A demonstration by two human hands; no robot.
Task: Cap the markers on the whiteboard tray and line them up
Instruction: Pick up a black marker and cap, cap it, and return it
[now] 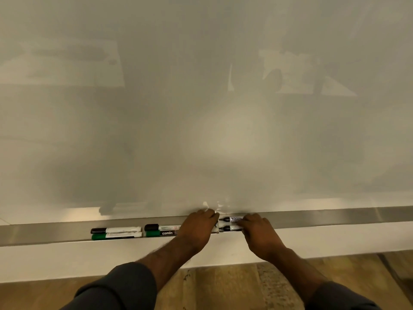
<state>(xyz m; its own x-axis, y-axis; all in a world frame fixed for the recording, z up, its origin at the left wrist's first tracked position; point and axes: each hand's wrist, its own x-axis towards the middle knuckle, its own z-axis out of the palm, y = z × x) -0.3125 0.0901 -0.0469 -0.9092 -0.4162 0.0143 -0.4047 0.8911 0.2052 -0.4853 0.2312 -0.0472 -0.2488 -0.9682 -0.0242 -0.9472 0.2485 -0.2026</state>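
Note:
A long metal whiteboard tray (pixel 312 218) runs across the view. At its left lie a black-capped marker (pixel 116 230) and a green-capped marker (pixel 116 236) side by side. To their right sit another black-capped marker (pixel 162 227) and a green marker labelled "camlin" (pixel 163 233), partly under my left hand (pixel 199 227). Two black-capped markers (pixel 231 219) lie one behind the other between my hands. My left hand rests on the tray over marker ends. My right hand (pixel 257 229) grips the right ends of those two markers.
The whiteboard (pixel 201 108) fills the upper view, with faint reflections. Below the tray is a white wall strip (pixel 89 260) and a wooden floor (pixel 223 287). The tray stretches bare to the far right.

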